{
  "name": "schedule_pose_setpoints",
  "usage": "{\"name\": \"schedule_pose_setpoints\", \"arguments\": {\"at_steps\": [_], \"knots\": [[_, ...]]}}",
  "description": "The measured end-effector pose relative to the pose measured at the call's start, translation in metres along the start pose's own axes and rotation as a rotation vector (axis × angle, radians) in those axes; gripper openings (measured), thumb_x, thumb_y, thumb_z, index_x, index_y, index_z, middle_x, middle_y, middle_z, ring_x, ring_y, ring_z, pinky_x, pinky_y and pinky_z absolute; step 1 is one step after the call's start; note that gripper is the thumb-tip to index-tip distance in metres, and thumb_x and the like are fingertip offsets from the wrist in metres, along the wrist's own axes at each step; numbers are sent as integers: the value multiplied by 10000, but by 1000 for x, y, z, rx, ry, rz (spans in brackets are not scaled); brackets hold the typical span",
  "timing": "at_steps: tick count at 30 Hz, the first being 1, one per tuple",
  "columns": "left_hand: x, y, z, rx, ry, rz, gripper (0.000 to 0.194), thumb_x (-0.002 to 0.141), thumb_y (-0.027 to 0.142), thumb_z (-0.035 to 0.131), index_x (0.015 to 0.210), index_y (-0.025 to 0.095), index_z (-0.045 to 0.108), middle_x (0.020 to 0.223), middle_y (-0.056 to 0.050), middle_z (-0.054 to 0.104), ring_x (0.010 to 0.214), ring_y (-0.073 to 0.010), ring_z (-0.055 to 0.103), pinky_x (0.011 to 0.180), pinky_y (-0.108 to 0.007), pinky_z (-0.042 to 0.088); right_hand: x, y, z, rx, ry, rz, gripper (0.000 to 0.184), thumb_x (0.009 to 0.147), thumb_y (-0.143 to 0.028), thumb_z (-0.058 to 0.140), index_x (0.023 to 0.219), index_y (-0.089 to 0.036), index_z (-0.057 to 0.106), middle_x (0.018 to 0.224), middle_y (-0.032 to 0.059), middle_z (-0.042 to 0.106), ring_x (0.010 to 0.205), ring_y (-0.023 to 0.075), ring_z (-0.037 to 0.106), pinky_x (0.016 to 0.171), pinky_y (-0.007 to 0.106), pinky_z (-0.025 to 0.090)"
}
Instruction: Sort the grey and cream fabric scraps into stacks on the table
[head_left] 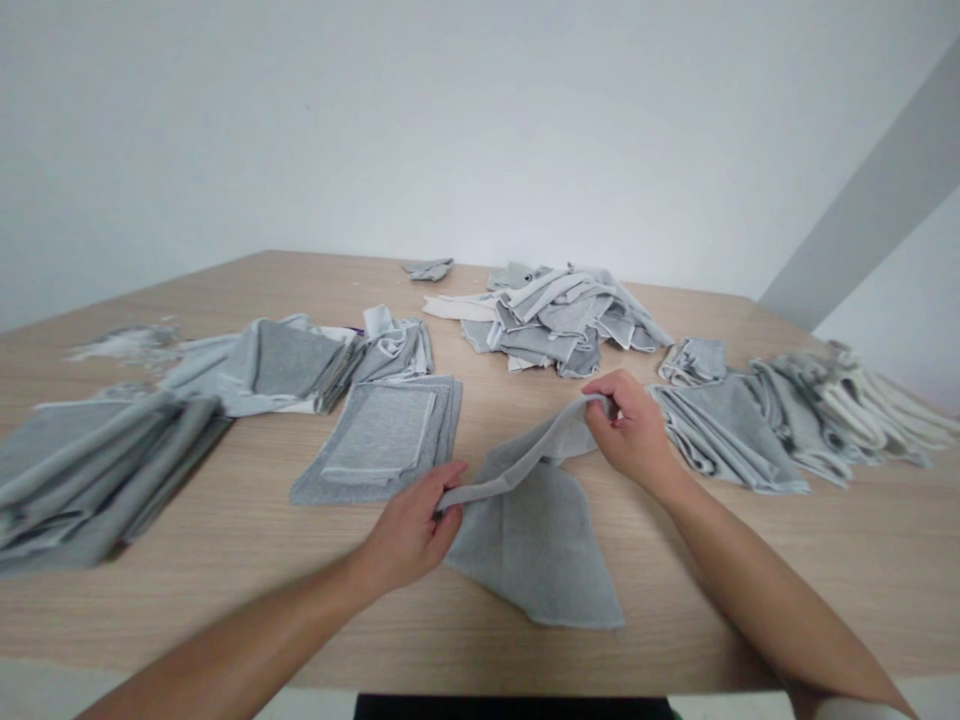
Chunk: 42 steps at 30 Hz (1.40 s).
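A thin grey cloth [529, 530] stretches between my two hands over the front middle of the table. Its folded upper edge runs from my left hand [416, 525], pinched on the left end, up to my right hand [626, 425], closed on the right end. The lower part of the cloth hangs down and seems to touch the tabletop. Just beyond my left hand lies a flat stack of grey cloth pieces [382, 435]. To the right of my right hand are folded grey cloths [731, 430].
A loose heap of grey and white cloths [562, 315] lies at the back of the wooden table [247, 540]. Folded piles [97, 470] stand at the left, with white scraps [131, 343] behind them. More cloths [847, 410] are bunched at the right. A wall rises behind.
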<state>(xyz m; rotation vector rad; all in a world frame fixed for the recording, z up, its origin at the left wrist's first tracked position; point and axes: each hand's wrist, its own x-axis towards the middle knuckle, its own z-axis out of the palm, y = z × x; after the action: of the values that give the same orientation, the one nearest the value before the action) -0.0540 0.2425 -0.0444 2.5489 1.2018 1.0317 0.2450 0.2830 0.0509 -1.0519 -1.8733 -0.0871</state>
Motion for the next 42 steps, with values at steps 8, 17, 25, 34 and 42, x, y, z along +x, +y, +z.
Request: {"name": "schedule_pose_setpoints", "arguments": {"at_steps": [8,17,25,34,42], "knots": [[5,10,-4,86,-102,5,427,842,209,503,1265,170,453,1058,-109,619,977,-248,619,832,-386,513,-2,-15,-6,205,-450,-185,102,726,-135,545,806,-197,532,813,34,566,747,159,520,677,280,412],[6,11,-2,276,-209,-104,284,871,248,496,1135,185,582,988,-82,621,911,-237,625,761,-352,508,-2,-18,-11,-3,-937,-99,44,715,-147,554,698,-181,532,766,16,582,706,140,512,629,245,345],[4,10,-3,341,-252,-174,219,912,257,448,1020,222,636,882,-49,610,814,-202,632,666,-296,467,-4,-12,-12,-102,-940,-5,26,729,-175,578,748,-179,596,720,16,609,662,151,528,567,245,300],[5,10,-2,322,-247,-182,228,903,294,474,1050,211,626,875,-55,624,810,-213,636,674,-307,467,-13,-10,-4,-43,-1027,32,182,683,-127,626,840,-213,652,762,11,681,684,172,598,556,242,331],[3,11,-1,318,-196,-128,261,897,307,485,1099,194,605,901,-69,612,829,-215,622,697,-316,475,-3,-13,-10,-22,-979,13,196,757,-131,555,897,-207,669,840,24,704,756,174,624,639,249,381]]}}
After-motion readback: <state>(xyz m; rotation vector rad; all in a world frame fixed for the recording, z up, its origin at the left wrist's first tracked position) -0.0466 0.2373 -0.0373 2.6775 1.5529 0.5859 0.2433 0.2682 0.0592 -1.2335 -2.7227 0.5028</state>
